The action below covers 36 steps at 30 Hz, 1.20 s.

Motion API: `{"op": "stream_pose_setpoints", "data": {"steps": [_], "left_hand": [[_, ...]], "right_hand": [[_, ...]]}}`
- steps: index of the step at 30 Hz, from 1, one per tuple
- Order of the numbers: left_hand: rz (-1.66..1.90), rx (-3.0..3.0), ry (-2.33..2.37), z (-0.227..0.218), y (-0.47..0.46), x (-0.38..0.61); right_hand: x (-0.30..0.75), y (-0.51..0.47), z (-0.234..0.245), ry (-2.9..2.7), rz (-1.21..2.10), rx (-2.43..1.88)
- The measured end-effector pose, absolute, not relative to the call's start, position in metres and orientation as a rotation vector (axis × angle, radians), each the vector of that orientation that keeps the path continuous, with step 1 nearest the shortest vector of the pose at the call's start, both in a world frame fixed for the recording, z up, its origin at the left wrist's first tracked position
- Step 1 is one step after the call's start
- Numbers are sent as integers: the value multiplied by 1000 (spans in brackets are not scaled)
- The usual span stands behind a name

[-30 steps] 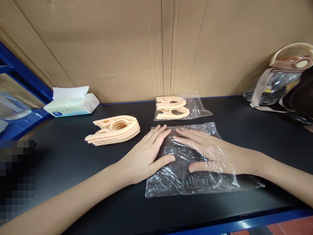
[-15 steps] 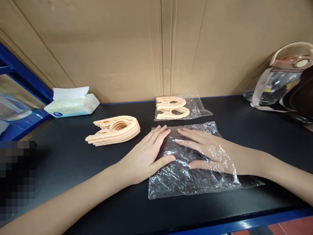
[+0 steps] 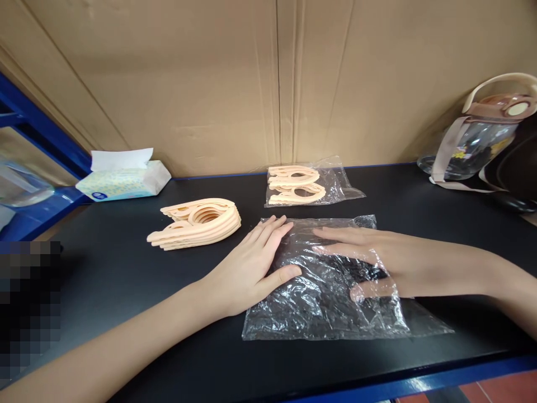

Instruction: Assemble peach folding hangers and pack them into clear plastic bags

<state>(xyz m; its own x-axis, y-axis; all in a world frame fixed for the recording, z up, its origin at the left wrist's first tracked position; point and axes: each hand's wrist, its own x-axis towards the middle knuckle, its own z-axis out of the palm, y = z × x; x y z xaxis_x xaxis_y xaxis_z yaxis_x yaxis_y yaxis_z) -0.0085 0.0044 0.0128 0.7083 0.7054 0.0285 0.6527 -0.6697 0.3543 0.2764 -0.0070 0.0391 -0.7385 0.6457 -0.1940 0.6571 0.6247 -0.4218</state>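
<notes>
A clear plastic bag [image 3: 310, 308] lies crinkled on the black tabletop. My left hand [image 3: 255, 268] rests flat over its left edge, thumb out and fingers extended. My right hand [image 3: 377, 257] is pushed in through the bag's right-hand opening, its fingers stretched out and showing through the film. Left of my hands sits a stack of peach folding plastic hangers [image 3: 210, 229]. Farther back, a second clear bag [image 3: 335, 179] contains more peach hangers [image 3: 293, 182].
A tissue pack [image 3: 126, 182] stands at the back left beside a blue metal frame [image 3: 46, 151]. At the back right is a clear water bottle [image 3: 474, 143] with a strap, next to a dark object [image 3: 512, 168]. Brown cardboard [image 3: 168, 84] walls the rear.
My right hand has drawn back to the right within the bag, and the bag's near left corner has spread slightly left. My left hand has stayed in place.
</notes>
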Motion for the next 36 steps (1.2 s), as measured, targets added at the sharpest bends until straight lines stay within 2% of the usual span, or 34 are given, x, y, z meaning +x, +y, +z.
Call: {"op": "stream_pose_setpoints", "data": {"steps": [12, 18, 22, 28, 33, 36], "left_hand": [[260, 2629, 1087, 8, 5, -10], [250, 2628, 1097, 9, 3, -10], [242, 2643, 1101, 9, 3, -10], [236, 2645, 1119, 8, 3, -10], [249, 2652, 1111, 7, 4, -10], [246, 2692, 1101, 8, 3, -9]], "right_hand": [[274, -4, 40, 2836, -903, 1115], [279, -3, 37, 2865, -789, 1165], [282, -2, 36, 2925, -615, 1217], [279, 2, 41, 2963, -139, 1509], [277, 2, 41, 2990, 63, 1600], [277, 1, 41, 2965, 336, 1689]]}}
